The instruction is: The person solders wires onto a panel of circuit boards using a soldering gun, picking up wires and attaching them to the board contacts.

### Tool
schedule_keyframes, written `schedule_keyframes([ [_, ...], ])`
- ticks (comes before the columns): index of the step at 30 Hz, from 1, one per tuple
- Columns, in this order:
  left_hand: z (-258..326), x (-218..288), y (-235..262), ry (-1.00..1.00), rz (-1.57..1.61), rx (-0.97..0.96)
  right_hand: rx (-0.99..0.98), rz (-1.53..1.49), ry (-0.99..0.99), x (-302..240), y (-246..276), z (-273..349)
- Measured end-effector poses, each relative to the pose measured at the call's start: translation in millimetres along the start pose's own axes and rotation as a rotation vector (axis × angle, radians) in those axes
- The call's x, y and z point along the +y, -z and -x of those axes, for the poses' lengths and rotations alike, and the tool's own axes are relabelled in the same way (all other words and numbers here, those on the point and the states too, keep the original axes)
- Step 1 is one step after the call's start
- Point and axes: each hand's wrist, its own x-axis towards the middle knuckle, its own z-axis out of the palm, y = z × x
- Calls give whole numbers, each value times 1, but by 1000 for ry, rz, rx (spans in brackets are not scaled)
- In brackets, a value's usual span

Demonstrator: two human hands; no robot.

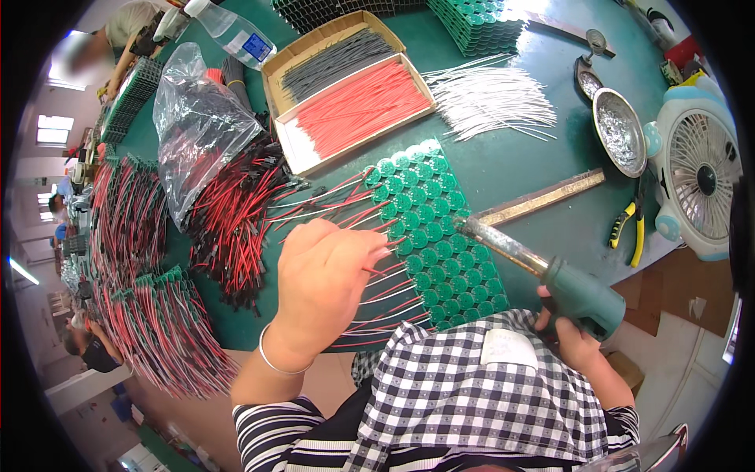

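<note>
A panel of joined round green circuit boards lies on the table in front of me. Red and white wires run out from its left edge. At that edge my left hand is closed in a pinch, with a short red wire at the fingertips. My right hand is wrapped round the green handle of a soldering iron. The iron's metal barrel points up and left, its tip over the right side of the panel. Whether the tip touches a board I cannot tell.
Red wires and grey wires fill cardboard trays behind the panel, beside loose white wires. Bundled red-black leads lie left under a plastic bag. A metal bowl, cutters and a fan stand right.
</note>
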Motion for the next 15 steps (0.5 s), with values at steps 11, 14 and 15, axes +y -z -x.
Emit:
schedule_keyframes([
  [11,32,-1,-39,-45,45,-58,-219,543,250,-20,13,-14],
  [14,34,-3,-40,-61,73,-57,-237,662,282,-26,7,-18],
  [15,34,-2,-39,-75,56,-57,-236,711,239,-27,6,-18],
])
